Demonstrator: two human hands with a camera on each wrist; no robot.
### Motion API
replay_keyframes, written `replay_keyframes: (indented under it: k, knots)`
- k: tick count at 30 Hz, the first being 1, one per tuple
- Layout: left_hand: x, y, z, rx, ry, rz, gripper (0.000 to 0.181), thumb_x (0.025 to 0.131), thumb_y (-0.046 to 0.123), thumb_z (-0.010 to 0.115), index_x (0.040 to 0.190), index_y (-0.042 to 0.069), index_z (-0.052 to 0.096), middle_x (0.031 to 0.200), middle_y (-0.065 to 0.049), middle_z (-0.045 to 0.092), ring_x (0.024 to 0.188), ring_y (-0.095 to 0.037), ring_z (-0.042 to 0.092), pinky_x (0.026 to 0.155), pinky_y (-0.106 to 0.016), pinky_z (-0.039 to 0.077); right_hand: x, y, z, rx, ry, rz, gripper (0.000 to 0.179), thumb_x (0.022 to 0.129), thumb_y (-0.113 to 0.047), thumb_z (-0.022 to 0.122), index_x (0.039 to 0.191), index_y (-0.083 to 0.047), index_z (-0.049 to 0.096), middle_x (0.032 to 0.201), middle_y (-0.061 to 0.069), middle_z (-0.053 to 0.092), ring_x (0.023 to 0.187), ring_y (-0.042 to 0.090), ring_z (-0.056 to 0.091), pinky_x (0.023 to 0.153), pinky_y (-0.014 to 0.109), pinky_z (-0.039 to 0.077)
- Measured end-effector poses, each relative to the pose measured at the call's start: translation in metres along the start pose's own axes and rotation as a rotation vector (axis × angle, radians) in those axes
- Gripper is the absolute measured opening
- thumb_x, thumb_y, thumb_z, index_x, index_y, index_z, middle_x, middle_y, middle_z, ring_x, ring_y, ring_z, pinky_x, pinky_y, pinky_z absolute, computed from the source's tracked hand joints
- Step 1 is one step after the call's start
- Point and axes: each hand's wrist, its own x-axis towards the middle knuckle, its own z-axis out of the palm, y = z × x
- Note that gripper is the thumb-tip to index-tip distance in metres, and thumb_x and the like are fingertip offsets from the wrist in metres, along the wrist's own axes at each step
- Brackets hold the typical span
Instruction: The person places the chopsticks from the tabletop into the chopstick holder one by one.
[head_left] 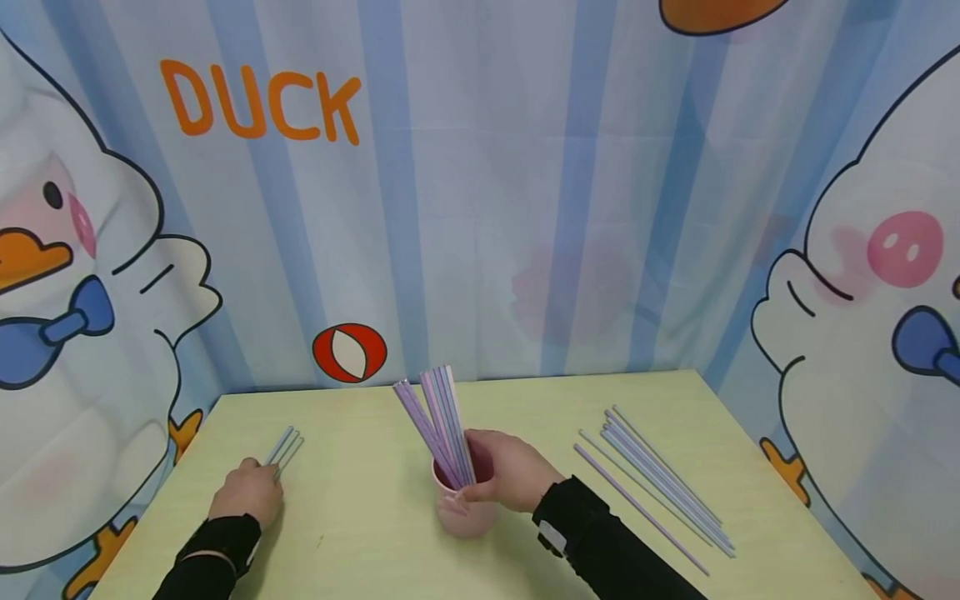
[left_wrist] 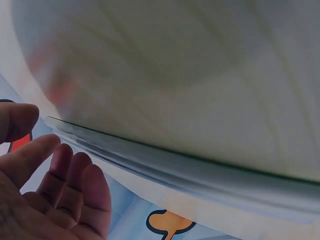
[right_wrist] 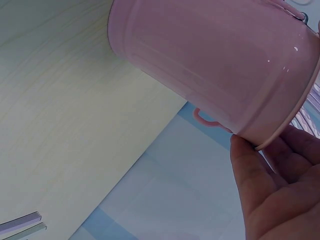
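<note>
In the head view my right hand (head_left: 510,471) pinches the rim of a small pink bucket (head_left: 467,518) at mid-table. The right wrist view shows the thumb outside the rim of the bucket (right_wrist: 215,55) and the other fingers within. Purple and pale thin sticks (head_left: 435,425) stand in it, leaning left. Over on the left, my left hand (head_left: 247,492) is low at a few pale blue-grey sticks (head_left: 285,450). In the left wrist view its fingers (left_wrist: 52,170) are loosely bent, with the thumb apart from the sticks (left_wrist: 185,167).
Right of the bucket lies a loose group of pale blue sticks (head_left: 663,479), with a single purple stick (head_left: 637,507) beside it. The light wooden table (head_left: 360,517) ends at a striped duck-print curtain (head_left: 480,208), which also rises along both sides.
</note>
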Motion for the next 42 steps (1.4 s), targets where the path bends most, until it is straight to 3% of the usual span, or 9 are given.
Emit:
replay_keyframes:
  k: [9, 17, 23, 28, 36, 42]
  knots:
    - [-0.001, 0.002, -0.001, 0.004, -0.045, -0.003, 0.029, 0.092, 0.006, 0.061, 0.116, -0.01, 0.064, 0.094, -0.027, 0.054, 0.079, -0.039, 0.057, 0.068, -0.057, 0.053, 0.0, 0.001, 0.001, -0.004, 0.003, -0.003, 0.067, 0.075, -0.032, 0.084, 0.132, -0.012, 0.057, 0.121, 0.002, 0.066, 0.109, 0.016, 0.061, 0.098, 0.04, 0.05]
    - [0.003, 0.001, 0.003, -0.021, -0.054, 0.036, 0.019, 0.087, 0.005, 0.065, 0.102, -0.008, 0.067, 0.086, -0.021, 0.058, 0.074, -0.035, 0.06, 0.071, -0.055, 0.053, -0.001, 0.001, 0.001, -0.004, 0.005, -0.007, 0.064, 0.075, -0.031, 0.084, 0.13, -0.012, 0.058, 0.118, 0.001, 0.067, 0.107, 0.016, 0.062, 0.097, 0.04, 0.05]
    - [0.003, 0.01, 0.001, -0.056, -0.089, 0.048, 0.007, 0.086, -0.002, 0.064, 0.093, -0.004, 0.064, 0.084, -0.018, 0.066, 0.074, -0.031, 0.061, 0.071, -0.052, 0.052, -0.001, 0.0, 0.0, 0.005, 0.006, -0.006, 0.067, 0.074, -0.033, 0.084, 0.132, -0.012, 0.057, 0.12, 0.001, 0.066, 0.109, 0.016, 0.061, 0.098, 0.04, 0.049]
    - [0.002, 0.018, 0.004, -0.062, -0.082, 0.058, 0.013, 0.09, -0.007, 0.057, 0.102, -0.007, 0.061, 0.091, -0.022, 0.068, 0.081, -0.036, 0.064, 0.075, -0.054, 0.052, -0.001, 0.0, 0.0, 0.004, 0.008, -0.014, 0.067, 0.074, -0.032, 0.084, 0.132, -0.012, 0.057, 0.121, 0.001, 0.066, 0.11, 0.016, 0.061, 0.098, 0.04, 0.049]
    - [0.001, 0.031, 0.005, -0.143, -0.086, 0.08, 0.038, 0.082, 0.002, 0.067, 0.115, -0.009, 0.052, 0.083, -0.018, 0.065, 0.069, -0.027, 0.059, 0.065, -0.046, 0.051, 0.0, 0.001, 0.0, 0.002, 0.004, -0.027, 0.063, 0.075, -0.029, 0.084, 0.129, -0.012, 0.058, 0.118, 0.002, 0.067, 0.107, 0.016, 0.062, 0.096, 0.04, 0.051]
    - [0.005, 0.045, -0.008, -0.224, -0.063, 0.112, 0.048, 0.085, 0.002, 0.064, 0.127, -0.013, 0.048, 0.079, -0.012, 0.063, 0.065, -0.023, 0.055, 0.06, -0.041, 0.049, 0.001, 0.003, 0.001, 0.009, 0.004, -0.03, 0.063, 0.074, -0.026, 0.084, 0.13, -0.012, 0.058, 0.117, 0.002, 0.067, 0.106, 0.016, 0.063, 0.094, 0.039, 0.052]
